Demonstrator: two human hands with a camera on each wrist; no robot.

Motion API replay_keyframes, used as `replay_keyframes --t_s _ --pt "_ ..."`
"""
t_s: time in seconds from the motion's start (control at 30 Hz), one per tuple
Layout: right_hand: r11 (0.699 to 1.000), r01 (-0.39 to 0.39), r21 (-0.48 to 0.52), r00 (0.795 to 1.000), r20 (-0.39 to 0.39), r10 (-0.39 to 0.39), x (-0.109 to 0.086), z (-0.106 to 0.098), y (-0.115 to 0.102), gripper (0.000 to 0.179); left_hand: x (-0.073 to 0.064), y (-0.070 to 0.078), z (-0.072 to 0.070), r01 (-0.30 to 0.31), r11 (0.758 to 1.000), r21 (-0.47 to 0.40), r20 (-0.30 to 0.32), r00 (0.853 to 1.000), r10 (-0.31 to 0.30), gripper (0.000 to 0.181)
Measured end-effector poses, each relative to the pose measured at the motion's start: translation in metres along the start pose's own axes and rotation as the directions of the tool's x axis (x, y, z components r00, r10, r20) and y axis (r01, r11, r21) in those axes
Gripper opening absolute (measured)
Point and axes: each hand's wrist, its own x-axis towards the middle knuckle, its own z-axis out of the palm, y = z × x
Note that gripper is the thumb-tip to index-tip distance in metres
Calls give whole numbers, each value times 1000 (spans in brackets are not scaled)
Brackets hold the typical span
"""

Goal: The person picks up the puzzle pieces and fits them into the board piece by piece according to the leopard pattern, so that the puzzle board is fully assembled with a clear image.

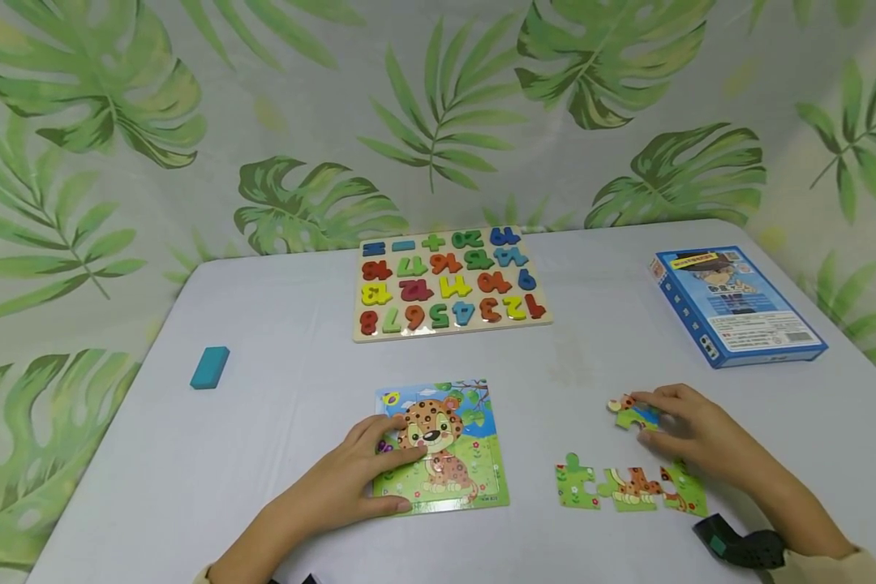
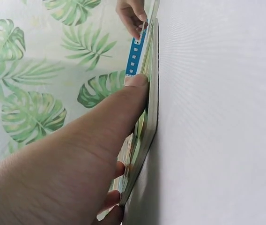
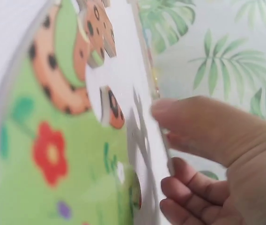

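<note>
My left hand [image 1: 350,478] rests on a leopard picture puzzle board [image 1: 482,454], fingers spread over its left part and thumb on its lower edge. That thumb lies along the board's rim [image 2: 152,103] in the left wrist view. To the right, my right hand [image 1: 689,422] pinches a jigsaw piece [image 1: 638,415] with blue, green and spotted parts at its right side. Just below it lie three loose pieces in a row: a green piece [image 1: 577,487], a piece with spotted legs [image 1: 633,489] and a corner piece with a tail [image 1: 686,489].
A wooden number board [image 1: 453,284] with colourful numerals lies at the back of the white table [image 1: 285,324]. A blue box [image 1: 740,308] stands at the right. At the left is a teal block [image 1: 209,367]. Leaf-patterned cloth [image 1: 438,105] hangs behind.
</note>
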Motion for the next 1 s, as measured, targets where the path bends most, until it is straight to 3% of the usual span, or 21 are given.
replay_keyframes --t_s 0.27,0.43,0.57,0.7,0.83,1.0 --pt "988 150 20 982 -118 -147 8 9 -41 49 1 4 0 -38 996 83 -50 998 43 59" --pt "975 217 55 972 -106 -210 18 22 -71 52 4 6 2 -72 990 118 -91 992 83 60" --pt "958 268 98 962 -72 -262 28 36 -95 52 7 7 4 -112 988 103 -88 989 121 59" --pt "956 263 126 963 24 -268 39 52 -114 49 10 9 4 -144 983 117 -81 985 154 58" --pt "956 268 116 952 119 -282 51 67 -124 48 12 9 4 -128 982 138 -80 987 140 57" --pt "948 302 102 932 175 -316 61 82 -128 48 16 9 4 -115 984 139 -72 989 126 63"
